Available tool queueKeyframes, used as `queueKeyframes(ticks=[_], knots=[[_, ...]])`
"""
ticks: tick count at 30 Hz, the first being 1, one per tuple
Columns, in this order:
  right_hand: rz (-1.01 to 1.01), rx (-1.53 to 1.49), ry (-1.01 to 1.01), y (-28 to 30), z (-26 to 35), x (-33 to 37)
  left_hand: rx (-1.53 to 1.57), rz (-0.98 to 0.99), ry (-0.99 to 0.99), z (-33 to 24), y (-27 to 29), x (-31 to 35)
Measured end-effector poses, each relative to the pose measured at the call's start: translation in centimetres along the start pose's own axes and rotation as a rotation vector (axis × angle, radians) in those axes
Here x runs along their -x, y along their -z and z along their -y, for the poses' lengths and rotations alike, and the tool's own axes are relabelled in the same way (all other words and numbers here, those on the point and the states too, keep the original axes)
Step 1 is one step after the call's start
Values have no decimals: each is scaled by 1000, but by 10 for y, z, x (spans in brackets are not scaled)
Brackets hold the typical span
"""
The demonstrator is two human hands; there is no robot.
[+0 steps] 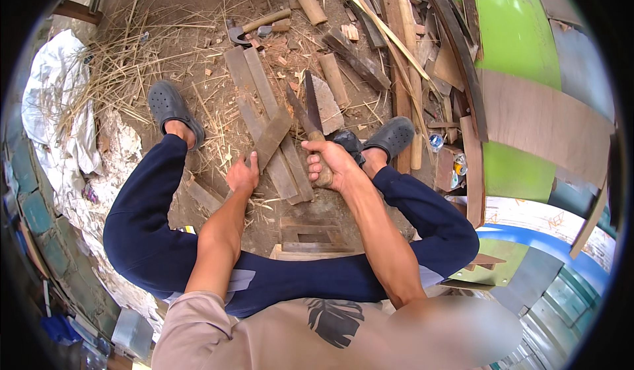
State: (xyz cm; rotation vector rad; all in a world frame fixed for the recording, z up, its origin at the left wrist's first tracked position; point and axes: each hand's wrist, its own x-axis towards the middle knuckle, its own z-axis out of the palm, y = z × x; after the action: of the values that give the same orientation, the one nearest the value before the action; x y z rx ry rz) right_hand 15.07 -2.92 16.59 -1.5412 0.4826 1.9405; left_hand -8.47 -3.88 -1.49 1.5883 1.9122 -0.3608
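— What's at the far left?
— A crumpled white sheet (58, 99), with dry straw (152, 46) to its right, then one dark shoe (170, 108).
— And the left hand (243, 174)?
— It grips the near end of a short board (275, 135), which slants across two long planks (253, 120) on the ground (211, 99).
— Next along?
— A plain blade (301, 112) and a toothed blade (312, 98), converging by a wooden handle (323, 174); I can't tell which belongs to it.
— What has the handle?
— The right hand (339, 164), fingers wrapped around it.
— Farther right?
— The other shoe (396, 135), then a heap of scrap wood (399, 73) and, past that, a green panel (518, 27).
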Motion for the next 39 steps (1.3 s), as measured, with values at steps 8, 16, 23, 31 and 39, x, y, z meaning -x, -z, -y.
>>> queueKeyframes(ticks=[8, 16, 23, 31, 39], knots=[[246, -459, -9, 3, -26, -14, 10, 8, -6, -2, 3, 1], [148, -327, 103, -11, -24, 7, 22, -1, -14, 2, 0, -2], [-107, -25, 512, -9, -11, 23, 6, 24, -4, -2, 3, 0], [42, -230, 39, -3, -22, -28, 9, 0, -12, 5, -6, -1], [259, -582, -12, -4, -13, -27, 4, 47, 2, -1, 4, 0]])
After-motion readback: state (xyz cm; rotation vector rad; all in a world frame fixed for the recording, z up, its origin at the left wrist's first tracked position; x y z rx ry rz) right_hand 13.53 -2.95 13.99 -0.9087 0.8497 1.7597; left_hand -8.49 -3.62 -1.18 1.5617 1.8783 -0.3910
